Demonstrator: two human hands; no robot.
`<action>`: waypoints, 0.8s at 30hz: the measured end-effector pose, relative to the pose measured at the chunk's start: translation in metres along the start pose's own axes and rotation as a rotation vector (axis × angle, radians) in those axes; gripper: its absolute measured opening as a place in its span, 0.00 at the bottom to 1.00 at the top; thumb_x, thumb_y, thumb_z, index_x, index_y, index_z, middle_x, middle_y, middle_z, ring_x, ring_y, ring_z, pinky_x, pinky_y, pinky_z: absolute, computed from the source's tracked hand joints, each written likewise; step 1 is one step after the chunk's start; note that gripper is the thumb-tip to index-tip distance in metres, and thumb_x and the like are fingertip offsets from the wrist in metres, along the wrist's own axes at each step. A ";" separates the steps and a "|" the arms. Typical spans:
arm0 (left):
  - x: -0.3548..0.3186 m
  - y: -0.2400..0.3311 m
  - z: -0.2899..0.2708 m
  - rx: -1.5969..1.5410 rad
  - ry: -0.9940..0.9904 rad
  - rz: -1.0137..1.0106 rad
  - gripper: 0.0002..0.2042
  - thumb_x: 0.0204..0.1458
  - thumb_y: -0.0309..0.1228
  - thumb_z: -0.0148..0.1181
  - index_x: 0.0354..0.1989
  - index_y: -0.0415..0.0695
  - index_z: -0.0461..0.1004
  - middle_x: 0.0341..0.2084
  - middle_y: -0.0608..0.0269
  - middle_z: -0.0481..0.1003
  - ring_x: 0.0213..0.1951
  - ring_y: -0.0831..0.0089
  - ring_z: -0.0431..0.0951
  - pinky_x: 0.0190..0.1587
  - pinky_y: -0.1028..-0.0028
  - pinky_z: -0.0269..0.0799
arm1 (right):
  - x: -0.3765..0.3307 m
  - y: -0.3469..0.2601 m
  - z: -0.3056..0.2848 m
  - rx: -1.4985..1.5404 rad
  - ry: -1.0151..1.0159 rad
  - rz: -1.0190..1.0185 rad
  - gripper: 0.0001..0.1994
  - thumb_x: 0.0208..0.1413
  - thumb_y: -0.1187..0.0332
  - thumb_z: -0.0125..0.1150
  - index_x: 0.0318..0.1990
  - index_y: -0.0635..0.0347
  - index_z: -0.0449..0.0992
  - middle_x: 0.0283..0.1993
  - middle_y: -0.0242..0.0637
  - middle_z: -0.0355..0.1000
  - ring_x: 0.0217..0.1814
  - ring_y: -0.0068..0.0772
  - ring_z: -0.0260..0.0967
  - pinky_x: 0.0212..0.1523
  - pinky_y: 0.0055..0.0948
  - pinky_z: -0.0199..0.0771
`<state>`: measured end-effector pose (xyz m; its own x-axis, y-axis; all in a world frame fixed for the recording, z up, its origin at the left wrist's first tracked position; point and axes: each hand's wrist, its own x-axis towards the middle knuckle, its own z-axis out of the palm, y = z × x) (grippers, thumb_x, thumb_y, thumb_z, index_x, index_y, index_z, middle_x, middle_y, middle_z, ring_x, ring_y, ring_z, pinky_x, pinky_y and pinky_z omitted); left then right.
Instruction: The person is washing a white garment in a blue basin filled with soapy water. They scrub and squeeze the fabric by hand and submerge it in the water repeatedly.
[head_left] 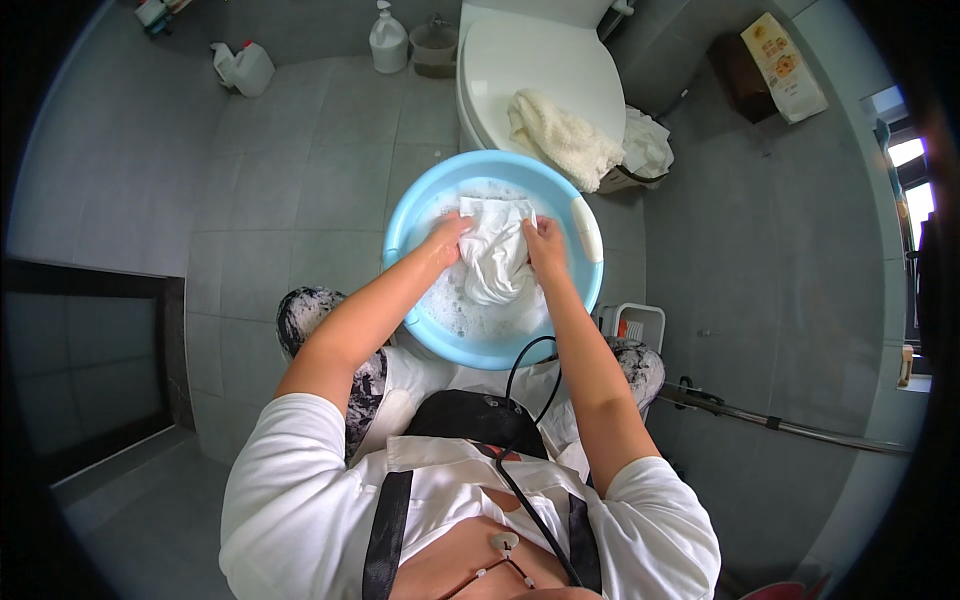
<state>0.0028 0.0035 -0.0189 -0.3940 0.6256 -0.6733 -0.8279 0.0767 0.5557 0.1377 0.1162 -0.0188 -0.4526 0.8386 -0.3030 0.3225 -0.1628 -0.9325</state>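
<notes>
A round light-blue basin point(405, 215) of foamy, soapy water point(452, 305) sits in front of my knees. Over the suds I hold a wet white cloth garment point(495, 250) by its two sides, its upper edge stretched between my hands and the rest hanging bunched into the foam. My left hand point(449, 236) grips the garment's left edge with bent fingers. On the opposite edge, my right hand point(543, 243) pinches the fabric. The cloth covers some of my fingertips. What kind of garment it is, I cannot tell.
Beyond the basin stands a white toilet point(540, 70) with a cream towel point(565, 138) on its lid. A pump bottle point(388, 40) and a white jug point(243, 69) are by the far wall. A bin point(645, 150) stands right of the toilet; a black cable point(530, 490) crosses my lap.
</notes>
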 end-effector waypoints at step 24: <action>-0.056 0.021 0.056 -0.202 -0.134 -0.070 0.18 0.51 0.43 0.45 0.41 0.40 0.66 0.35 0.58 0.70 0.36 0.67 0.70 0.39 0.69 0.66 | -0.089 -0.094 0.034 -0.256 -0.058 -0.244 0.18 0.49 0.62 0.51 0.42 0.69 0.65 0.36 0.59 0.66 0.40 0.56 0.65 0.39 0.37 0.63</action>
<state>0.0298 0.0131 0.0578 -0.2882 0.7223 -0.6287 -0.9195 -0.0256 0.3922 0.1195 0.0388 0.0892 -0.5859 0.8048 -0.0946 0.3934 0.1804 -0.9015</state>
